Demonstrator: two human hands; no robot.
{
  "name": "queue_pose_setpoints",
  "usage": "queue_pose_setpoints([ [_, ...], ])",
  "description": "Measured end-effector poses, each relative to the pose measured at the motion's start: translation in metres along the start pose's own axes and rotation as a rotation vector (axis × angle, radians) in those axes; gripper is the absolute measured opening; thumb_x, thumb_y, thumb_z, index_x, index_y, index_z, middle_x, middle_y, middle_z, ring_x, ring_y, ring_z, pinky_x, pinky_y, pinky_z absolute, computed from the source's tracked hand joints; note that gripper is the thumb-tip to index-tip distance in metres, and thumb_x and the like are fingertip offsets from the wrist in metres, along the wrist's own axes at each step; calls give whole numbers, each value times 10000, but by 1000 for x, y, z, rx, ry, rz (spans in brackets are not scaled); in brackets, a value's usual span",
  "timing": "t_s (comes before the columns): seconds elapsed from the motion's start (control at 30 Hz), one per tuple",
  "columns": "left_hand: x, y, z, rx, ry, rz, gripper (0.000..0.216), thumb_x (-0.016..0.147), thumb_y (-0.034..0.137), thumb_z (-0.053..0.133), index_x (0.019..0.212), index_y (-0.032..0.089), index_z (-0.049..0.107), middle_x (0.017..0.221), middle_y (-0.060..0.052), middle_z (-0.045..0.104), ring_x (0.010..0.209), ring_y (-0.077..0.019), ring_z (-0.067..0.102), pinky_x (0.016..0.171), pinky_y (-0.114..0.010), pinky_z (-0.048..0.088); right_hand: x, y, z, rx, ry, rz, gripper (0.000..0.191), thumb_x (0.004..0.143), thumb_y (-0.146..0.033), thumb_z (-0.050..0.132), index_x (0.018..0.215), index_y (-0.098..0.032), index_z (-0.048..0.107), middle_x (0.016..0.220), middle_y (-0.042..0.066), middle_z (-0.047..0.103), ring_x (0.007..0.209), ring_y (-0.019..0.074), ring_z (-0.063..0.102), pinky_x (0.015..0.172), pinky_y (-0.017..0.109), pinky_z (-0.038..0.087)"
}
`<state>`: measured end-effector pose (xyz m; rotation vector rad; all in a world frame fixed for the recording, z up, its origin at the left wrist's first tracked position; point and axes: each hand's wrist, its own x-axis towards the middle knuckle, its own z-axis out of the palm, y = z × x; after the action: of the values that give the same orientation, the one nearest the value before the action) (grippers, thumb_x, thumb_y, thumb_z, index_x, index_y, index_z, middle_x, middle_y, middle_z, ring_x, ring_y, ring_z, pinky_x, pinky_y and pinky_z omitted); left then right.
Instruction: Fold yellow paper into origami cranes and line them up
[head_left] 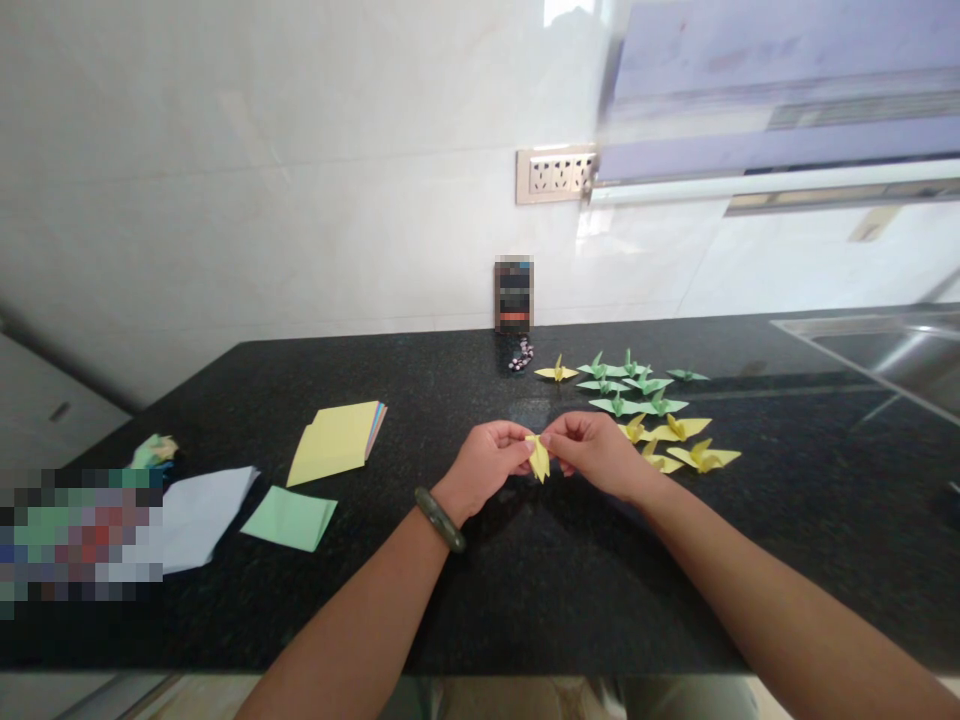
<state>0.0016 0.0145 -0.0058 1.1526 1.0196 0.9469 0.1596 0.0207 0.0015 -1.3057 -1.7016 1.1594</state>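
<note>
Between my two hands is a small piece of folded yellow paper (539, 460), its pointed ends hanging down. My left hand (491, 460), with a dark green bangle (440, 520) on the wrist, pinches it from the left. My right hand (592, 452) pinches its upper right side. Fingertips cover part of the folds. Just beyond my right hand lie several yellow paper cranes (705, 458), with several green paper cranes (619, 404) behind them. One more yellow crane (558, 370) sits farther back.
Left on the dark countertop (337, 610) are a stack of yellow-topped paper (336, 443), a green sheet (291, 518), white paper (214, 505) and crumpled paper (155, 452). A phone-like device (514, 295) with a beaded strap (521, 356) leans on the wall. A sink (892, 350) is at right.
</note>
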Motion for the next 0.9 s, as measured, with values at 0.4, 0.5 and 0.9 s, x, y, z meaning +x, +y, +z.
queue_pose_setpoints([
  [0.4,-2,5,-4,-18,-89,-98,240,636,313,679,731,98,635,644,-45,643,554,-85,577,581,-214,473,-2,0,-1,-52,13,-8,175,713,-287,532,655,-135,598,499,-18,533,418,76,464,418,198,383],
  [0.5,-2,3,-3,0,-58,-80,292,597,363,715,682,103,613,628,-34,634,544,-84,573,562,-208,464,-2,-2,0,-11,-16,-6,169,706,-278,547,655,-129,608,511,-16,544,420,70,465,422,194,385],
  [0.9,1,-4,-6,-306,-119,-68,278,605,348,727,666,110,598,634,-29,624,594,-109,583,618,-246,462,-6,-8,3,338,-102,19,242,687,-362,629,653,-123,607,486,-25,548,399,53,451,420,189,397],
])
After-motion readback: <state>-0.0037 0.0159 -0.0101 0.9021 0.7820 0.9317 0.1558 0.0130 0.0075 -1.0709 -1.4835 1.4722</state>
